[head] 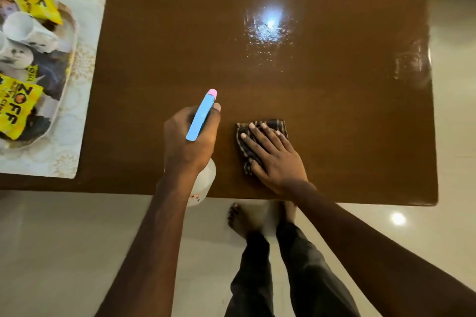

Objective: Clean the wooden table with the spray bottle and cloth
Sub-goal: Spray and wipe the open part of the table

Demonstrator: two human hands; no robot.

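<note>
Table [334, 116], wet and glinting toward its far edge, is pressed near its near edge by the cloth [277, 125] under the flat, spread-fingered right hand [273, 154]. The bottle [202, 116] is gripped just beside it by the left hand [188, 141], perhaps airborne.

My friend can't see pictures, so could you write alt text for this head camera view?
Seen from above, a person's left hand holds a spray bottle with a blue and pink head over a wooden table, while the right hand presses a dark checked cloth flat on it. Wet droplets glisten farther back; a tray with yellow packets sits at the left end.
</note>
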